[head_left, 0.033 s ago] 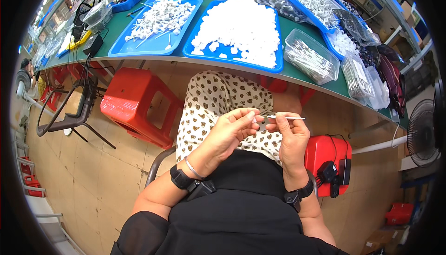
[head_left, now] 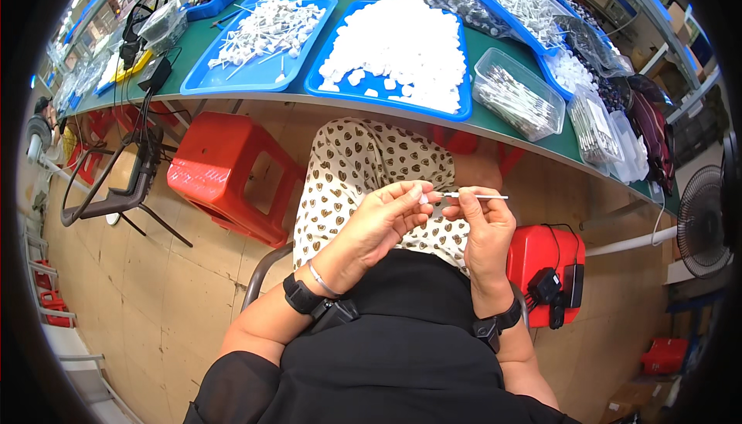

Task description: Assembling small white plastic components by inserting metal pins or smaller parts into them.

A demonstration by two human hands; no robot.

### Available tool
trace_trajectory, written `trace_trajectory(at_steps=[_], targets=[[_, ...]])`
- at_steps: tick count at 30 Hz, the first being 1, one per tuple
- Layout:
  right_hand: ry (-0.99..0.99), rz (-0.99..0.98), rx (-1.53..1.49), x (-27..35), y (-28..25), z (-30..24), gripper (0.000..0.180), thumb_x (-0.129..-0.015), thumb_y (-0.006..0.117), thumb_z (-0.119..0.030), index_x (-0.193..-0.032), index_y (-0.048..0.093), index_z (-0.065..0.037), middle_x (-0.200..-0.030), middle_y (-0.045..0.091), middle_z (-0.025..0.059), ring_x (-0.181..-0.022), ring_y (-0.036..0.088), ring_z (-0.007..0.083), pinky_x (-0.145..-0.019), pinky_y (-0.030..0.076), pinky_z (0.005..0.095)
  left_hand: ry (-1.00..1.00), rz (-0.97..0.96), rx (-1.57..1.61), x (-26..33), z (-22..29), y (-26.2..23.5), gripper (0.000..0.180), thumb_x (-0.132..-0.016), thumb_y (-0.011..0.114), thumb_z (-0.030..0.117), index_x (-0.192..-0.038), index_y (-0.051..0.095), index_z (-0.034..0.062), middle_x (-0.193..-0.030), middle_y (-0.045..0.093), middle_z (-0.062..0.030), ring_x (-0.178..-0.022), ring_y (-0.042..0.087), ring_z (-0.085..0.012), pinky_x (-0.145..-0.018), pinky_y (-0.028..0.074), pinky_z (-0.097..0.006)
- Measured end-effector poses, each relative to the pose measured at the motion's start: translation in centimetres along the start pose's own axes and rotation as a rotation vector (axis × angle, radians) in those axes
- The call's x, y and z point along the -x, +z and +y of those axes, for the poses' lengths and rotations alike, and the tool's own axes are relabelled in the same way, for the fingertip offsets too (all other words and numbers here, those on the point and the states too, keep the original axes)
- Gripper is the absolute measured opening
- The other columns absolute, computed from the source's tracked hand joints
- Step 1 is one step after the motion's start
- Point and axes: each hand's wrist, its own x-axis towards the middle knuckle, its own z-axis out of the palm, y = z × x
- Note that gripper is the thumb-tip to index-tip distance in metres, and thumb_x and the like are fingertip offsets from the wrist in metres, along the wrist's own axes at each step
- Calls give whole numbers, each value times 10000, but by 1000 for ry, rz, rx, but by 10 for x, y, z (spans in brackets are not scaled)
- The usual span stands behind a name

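Observation:
Above my lap, my left hand (head_left: pixel 392 217) pinches a small white piece (head_left: pixel 423 199) between thumb and fingertips; most of it is hidden. Facing it, my right hand (head_left: pixel 487 227) grips a thin white stick (head_left: pixel 496 197) with its thumb and fingers. The stick lies nearly level, and its narrower, darker end reaches left toward my left fingertips. Whether that end touches the white piece, I cannot tell. On the bench ahead, a blue tray (head_left: pixel 312 82) bears a heap of small white pieces (head_left: pixel 398 49). Left of it, another blue tray (head_left: pixel 197 78) holds white sticks with white heads (head_left: pixel 270 34).
A clear plastic box (head_left: pixel 516 95) of thin sticks stands near the edge of the green bench (head_left: pixel 558 146). Red stools (head_left: pixel 220 169) stand at my left, and a red stool (head_left: pixel 533 242) at my right carries black devices (head_left: pixel 546 285). A fan (head_left: pixel 702 219) is far right.

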Motion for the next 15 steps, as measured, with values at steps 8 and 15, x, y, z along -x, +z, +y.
trace_trajectory(at_steps=[8, 15], targets=[[-51, -26, 113, 4, 1, -3, 95, -889, 619, -64, -927, 610, 23, -839, 649, 66, -699, 642, 117, -630, 507, 216, -84, -145, 244, -8, -12, -16, 319, -942, 536, 120, -1226, 505, -21, -1073, 604, -89, -894, 599, -105, -820, 495, -230], [-87, -52, 177, 5, 2, -4, 68, -876, 627, -32, -899, 627, 31, -833, 646, 53, -695, 631, 100, -628, 498, 216, -97, -152, 245, -9, -12, -14, 310, -930, 558, 123, -1214, 519, 4, -982, 617, -47, -861, 596, -95, -767, 496, -213]])
